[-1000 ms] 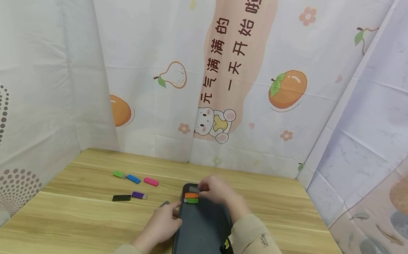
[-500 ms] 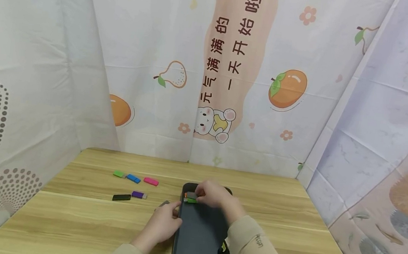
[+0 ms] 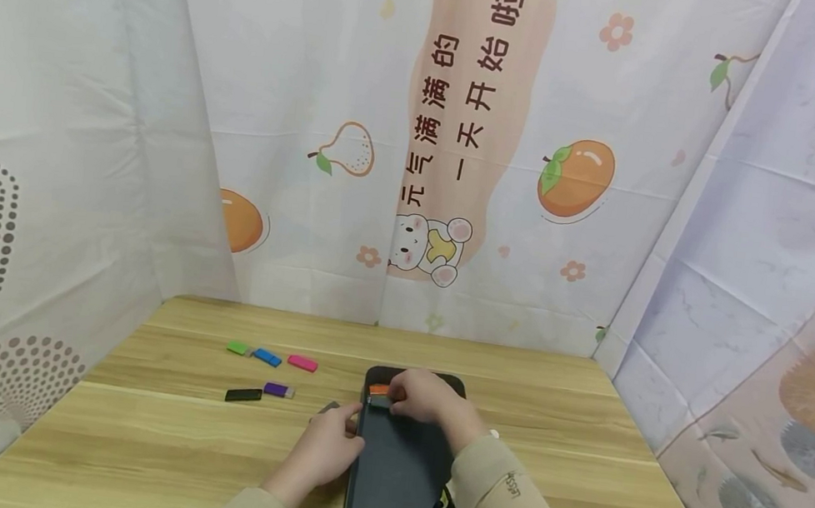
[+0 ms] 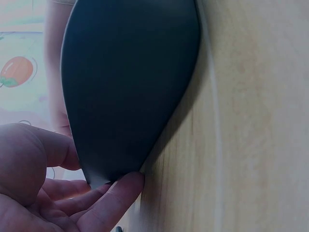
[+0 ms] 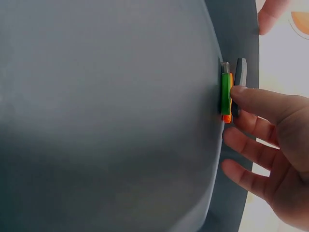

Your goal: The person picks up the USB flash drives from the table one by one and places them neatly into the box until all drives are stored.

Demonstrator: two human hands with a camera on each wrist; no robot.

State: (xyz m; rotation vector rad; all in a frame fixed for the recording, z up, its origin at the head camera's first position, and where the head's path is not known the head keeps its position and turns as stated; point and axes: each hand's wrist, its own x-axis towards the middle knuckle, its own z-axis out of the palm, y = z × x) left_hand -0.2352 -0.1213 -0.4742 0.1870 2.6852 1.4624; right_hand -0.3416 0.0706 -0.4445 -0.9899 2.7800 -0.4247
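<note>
While the right hand (image 3: 425, 396) pinches, grey stick (image 5: 241, 72) between fingertips (image 5: 238, 93), over tray (image 3: 393, 479)

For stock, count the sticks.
8: lime, blue, pink, black, purple on table; green, orange in tray; grey in right hand. Grey piece, half hidden by left hand, may be another.

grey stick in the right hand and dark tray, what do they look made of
Grey stick: probably smooth plastic, perhaps metal; a pale sheen runs along one face. Dark tray: likely satin plastic, or coated metal; it shows no sharp reflections.
</note>
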